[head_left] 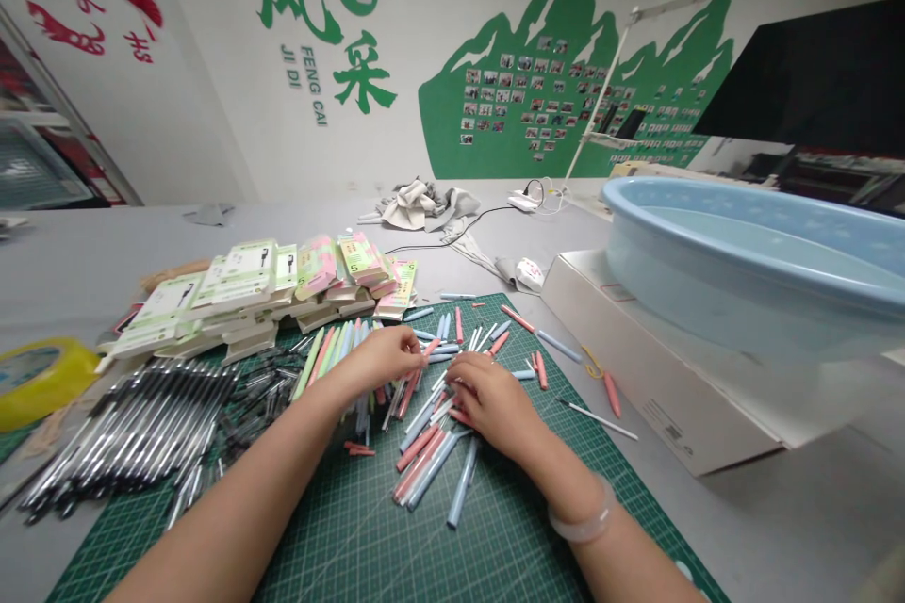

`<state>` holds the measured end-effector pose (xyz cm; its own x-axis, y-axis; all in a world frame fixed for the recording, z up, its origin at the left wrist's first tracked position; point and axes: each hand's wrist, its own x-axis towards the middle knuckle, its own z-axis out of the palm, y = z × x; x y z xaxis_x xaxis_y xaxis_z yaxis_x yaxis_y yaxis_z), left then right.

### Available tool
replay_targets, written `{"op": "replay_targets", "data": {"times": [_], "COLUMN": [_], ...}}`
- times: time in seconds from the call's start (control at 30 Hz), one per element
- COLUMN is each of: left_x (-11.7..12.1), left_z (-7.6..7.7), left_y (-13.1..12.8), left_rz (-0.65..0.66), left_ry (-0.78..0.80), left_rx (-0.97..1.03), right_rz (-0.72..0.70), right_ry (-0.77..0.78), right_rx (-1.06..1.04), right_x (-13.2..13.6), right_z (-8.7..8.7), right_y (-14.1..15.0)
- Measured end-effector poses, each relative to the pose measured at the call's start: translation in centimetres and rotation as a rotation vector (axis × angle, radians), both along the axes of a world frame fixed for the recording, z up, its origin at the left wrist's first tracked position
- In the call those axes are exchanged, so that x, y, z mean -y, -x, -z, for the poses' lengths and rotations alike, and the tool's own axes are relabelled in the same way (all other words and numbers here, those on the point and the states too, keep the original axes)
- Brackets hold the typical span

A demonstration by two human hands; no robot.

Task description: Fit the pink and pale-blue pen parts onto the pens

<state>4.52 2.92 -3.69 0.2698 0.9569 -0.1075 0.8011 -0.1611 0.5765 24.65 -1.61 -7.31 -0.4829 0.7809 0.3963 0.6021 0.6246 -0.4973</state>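
My left hand (392, 356) is closed in a pinch, with a pink pen piece (431, 348) at its fingertips. To the right of it, my right hand (495, 400) curls its fingers down into a loose pile of pink and blue pen barrels (433, 469), caps and thin white refills. A pink piece (461, 417) shows under this hand, but its fingertips partly hide what they grip. Beside my left wrist lies a row of green, pink and blue pens (326, 353). Everything rests on a green cutting mat (353, 546).
Many clear black-tipped pens (134, 433) lie at left, below stacked pen boxes (237, 278). A yellow tape roll (46, 382) is at the left edge. At right, a blue basin (728, 287) stands on a white box (636, 377). Grey cloth (424, 205) and a cable lie behind.
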Motion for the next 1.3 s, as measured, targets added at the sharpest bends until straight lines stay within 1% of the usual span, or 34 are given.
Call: {"op": "replay_targets", "data": {"times": [0.1, 0.17, 0.23, 0.3, 0.4, 0.47, 0.57, 0.67, 0.77, 0.87, 1.0, 1.13, 1.23, 1.3], "left_x": [0.7, 1.0, 1.1, 1.3, 1.7, 2.2, 3.4, 4.4, 5.2, 6.0, 7.0, 7.3, 7.0, 6.6], "left_z": [1.0, 1.1, 0.5, -0.5, -1.8, -2.1, -1.9, -1.5, -1.3, -1.2, -1.2, -1.5, -1.6, -1.5], "left_y": [-1.2, -1.6, -1.4, -0.8, 0.9, 2.2, 3.5, 4.1, 4.2, 3.7, 3.1, 3.4, 4.0, 4.2], "left_rz": [0.044, 0.054, 0.053, 0.069, 0.158, 0.223, 0.303, 0.356, 0.36, 0.355, 0.39, 0.462, 0.523, 0.521], "left_ry": [-0.064, -0.099, -0.105, -0.086, -0.012, 0.008, -0.005, 0.016, -0.003, -0.08, -0.193, -0.176, -0.185, -0.188], "left_rx": [-0.047, -0.072, -0.087, -0.096, -0.156, -0.25, -0.356, -0.417, -0.504, -0.555, -0.534, -0.435, -0.307, -0.182], "right_rz": [0.053, 0.072, 0.079, 0.075, 0.038, 0.011, -0.006, -0.004, 0.014, 0.075, 0.226, 0.381, 0.396, 0.372], "right_ry": [-0.011, -0.014, -0.014, -0.018, -0.04, -0.059, -0.08, -0.087, -0.094, -0.116, -0.152, -0.129, -0.033, 0.042], "right_rx": [-0.022, -0.027, -0.024, -0.021, -0.024, -0.029, -0.038, -0.054, -0.093, -0.166, -0.269, -0.309, -0.233, -0.177], "right_x": [-0.3, -0.5, -0.6, -0.5, -0.3, -0.1, 0.1, 0.0, -0.1, -0.3, -0.6, -0.6, -0.2, 0.2], "right_z": [0.3, 0.4, 0.4, 0.3, 0.0, -0.1, -0.1, 0.1, 0.2, -0.1, -1.2, -2.1, -2.1, -1.8], "right_y": [-0.2, -0.4, -0.4, -0.4, -0.2, -0.1, 0.1, 0.1, 0.0, -0.4, -2.0, -4.8, -6.5, -7.1]}}
